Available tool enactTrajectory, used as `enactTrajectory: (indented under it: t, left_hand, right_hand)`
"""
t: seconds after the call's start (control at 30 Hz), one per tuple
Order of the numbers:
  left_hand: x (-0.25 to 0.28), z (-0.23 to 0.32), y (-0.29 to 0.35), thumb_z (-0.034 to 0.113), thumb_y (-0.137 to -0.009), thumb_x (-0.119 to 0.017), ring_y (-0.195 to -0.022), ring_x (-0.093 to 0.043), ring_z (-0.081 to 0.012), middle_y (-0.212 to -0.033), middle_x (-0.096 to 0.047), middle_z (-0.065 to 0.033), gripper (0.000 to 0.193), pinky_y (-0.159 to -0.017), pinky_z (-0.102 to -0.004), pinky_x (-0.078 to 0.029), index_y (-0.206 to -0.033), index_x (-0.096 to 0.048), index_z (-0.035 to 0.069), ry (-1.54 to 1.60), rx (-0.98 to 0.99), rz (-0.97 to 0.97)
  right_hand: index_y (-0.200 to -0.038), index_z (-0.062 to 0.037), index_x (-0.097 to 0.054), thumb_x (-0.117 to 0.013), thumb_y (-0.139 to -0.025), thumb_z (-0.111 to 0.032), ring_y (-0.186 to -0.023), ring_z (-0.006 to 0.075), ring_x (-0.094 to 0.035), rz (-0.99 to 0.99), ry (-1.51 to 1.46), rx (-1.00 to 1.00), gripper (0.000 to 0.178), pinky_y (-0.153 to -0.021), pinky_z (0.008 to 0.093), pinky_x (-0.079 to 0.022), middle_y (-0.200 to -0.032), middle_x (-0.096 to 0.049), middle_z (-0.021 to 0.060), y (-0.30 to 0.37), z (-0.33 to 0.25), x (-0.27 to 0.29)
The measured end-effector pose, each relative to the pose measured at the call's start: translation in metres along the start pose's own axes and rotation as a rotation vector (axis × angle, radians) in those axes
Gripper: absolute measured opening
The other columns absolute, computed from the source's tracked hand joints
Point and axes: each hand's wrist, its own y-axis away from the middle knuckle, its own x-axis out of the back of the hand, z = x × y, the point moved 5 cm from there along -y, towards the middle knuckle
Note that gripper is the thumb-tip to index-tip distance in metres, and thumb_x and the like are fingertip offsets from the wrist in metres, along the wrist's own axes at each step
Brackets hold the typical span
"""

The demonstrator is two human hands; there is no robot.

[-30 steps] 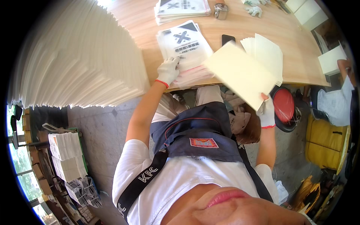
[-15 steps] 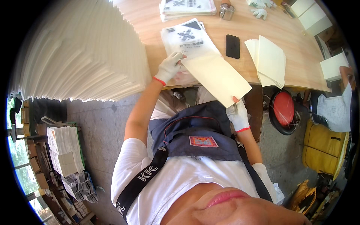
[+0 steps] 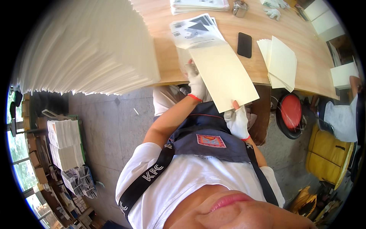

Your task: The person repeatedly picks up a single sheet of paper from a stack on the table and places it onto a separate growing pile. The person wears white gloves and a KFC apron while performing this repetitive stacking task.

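A cream-coloured stack of paper sheets [image 3: 227, 76] slants from the tabletop out over the table's near edge. My right hand [image 3: 237, 122], in a white glove with bare fingertips, pinches its near end, thumb on top. The far end meets a translucent plastic bag [image 3: 198, 32] with black print, lying on others like it; whether the sheets are inside the bag's mouth I cannot tell. My left hand [image 3: 195, 81], gloved likewise, is closed at the bag's near left edge, beside the sheets. Some of its fingers are hidden by the film.
A tall pile of white paper [image 3: 91, 49] fills the table's left side. On the right lie a black phone [image 3: 244, 45] and a fanned stack of cream sheets [image 3: 280, 63]. Farther back are more printed bags [image 3: 198, 7], a metal jar [image 3: 239, 8] and white gloves [image 3: 272, 13]. A red-seated stool [image 3: 290, 110] stands right.
My left hand has come nearer and to the right along the bag's edge. The bag's printed end has lifted and buckled. The cream sheets now point more straight away from me.
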Motion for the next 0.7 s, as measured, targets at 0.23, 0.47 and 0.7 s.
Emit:
enactTrajectory:
  t: [0.23, 0.47, 0.7]
  left_hand:
    - [-0.018, -0.064, 0.039, 0.041, -0.093, -0.031, -0.107, -0.053, -0.0301, -0.124, -0.048, -0.0163, 0.051, -0.090, -0.0410, -0.046, -0.128, -0.039, 0.005, 0.846, 0.952, -0.289]
    - [0.039, -0.077, 0.105, 0.035, -0.094, -0.035, -0.108, -0.053, -0.0266, -0.120, -0.053, -0.0153, 0.047, -0.091, -0.0395, -0.045, -0.123, -0.046, 0.000, 0.060, 0.671, -0.297]
    - [0.043, -0.072, 0.085, 0.019, -0.089, -0.049, -0.071, -0.060, -0.0149, -0.089, -0.063, -0.0078, 0.024, -0.060, -0.0255, -0.049, -0.105, -0.059, 0.004, -0.341, 0.753, -0.022]
  right_hand:
    - [-0.108, -0.0086, -0.047, -0.045, -0.095, -0.020, -0.053, 0.0098, -0.048, -0.044, 0.073, -0.051, 0.018, -0.042, 0.0233, -0.029, -0.079, -0.055, 0.0029, 0.012, -0.006, -0.007]
    - [-0.118, -0.0082, -0.047, -0.052, -0.091, -0.013, -0.085, 0.0218, -0.062, 0.065, 0.035, -0.319, 0.028, -0.072, 0.0392, -0.056, -0.107, -0.058, 0.0092, -0.027, 0.050, 0.039]
    - [-0.103, 0.0020, -0.046, -0.039, -0.092, -0.006, -0.093, 0.0353, -0.058, 0.044, -0.201, -0.079, 0.015, -0.085, 0.0500, -0.051, -0.101, -0.053, 0.0124, -0.139, 0.078, 0.023]
